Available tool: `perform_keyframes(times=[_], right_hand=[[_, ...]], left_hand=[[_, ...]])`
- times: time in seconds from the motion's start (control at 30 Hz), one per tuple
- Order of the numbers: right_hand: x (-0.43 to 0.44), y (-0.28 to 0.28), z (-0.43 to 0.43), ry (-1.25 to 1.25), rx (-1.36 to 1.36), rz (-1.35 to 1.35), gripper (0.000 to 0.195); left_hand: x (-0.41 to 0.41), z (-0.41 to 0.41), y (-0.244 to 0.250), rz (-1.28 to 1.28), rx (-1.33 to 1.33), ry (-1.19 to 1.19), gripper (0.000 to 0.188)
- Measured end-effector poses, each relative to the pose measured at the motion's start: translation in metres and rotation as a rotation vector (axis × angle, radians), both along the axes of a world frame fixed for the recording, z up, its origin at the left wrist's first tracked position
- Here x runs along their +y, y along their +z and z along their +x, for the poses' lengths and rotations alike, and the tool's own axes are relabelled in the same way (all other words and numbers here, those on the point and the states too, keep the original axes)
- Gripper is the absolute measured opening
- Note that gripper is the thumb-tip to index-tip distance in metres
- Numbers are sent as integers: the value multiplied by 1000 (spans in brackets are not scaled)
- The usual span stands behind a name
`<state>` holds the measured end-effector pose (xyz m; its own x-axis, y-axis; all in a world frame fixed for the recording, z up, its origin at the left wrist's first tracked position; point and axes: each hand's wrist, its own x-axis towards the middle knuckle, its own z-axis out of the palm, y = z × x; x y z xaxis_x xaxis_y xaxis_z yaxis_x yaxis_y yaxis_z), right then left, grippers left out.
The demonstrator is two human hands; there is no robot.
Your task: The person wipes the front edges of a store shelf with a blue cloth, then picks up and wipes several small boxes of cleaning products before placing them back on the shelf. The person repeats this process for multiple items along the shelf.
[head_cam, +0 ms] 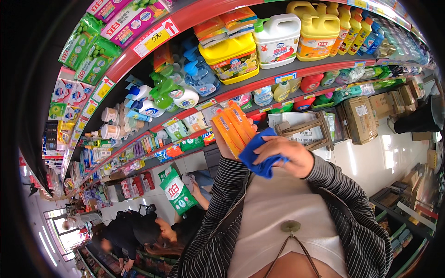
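Observation:
In front of my chest, my left hand (224, 144) holds a pair of long, orange plastic-wrapped packs (233, 125) side by side. Its fingertips show past the packs' far edge, and part of the palm is hidden behind them. A folded blue cloth (259, 154) is gripped in my right hand (286, 156), against the near lower end of the packs. Behind the packs runs a store shelf (240, 93) with a red front edge, lined with cleaning products.
A yellow jug (227, 59) and a white jug (278, 41) stand on the shelf above. Wooden stool (306, 130) and cardboard boxes (361, 120) sit at right. On the left, one person holds a green detergent bag (177, 191); another person (128, 229) bends over lower shelves.

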<state>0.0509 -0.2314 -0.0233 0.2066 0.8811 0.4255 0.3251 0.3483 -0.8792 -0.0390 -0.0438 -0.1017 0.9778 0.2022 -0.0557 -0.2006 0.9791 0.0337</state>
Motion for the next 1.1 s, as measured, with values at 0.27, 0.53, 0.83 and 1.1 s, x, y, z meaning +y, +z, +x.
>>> perform_keyframes(times=[0.27,0.53,0.83,1.1], right_hand=[[-9,6,41,-293,158,-99,42],[2,40,54,232,-280,-179,97],[3,36,54,130,-148,-275,80],[-5,11,61,147,322,-360,75]], left_hand=[[-19,2,3,-183,-144,-402,72],[-36,-11,34,251,468,-757,93],[-29,-8,29,299,104,-833,102],[-32,9,8,15,-23,-802,81]])
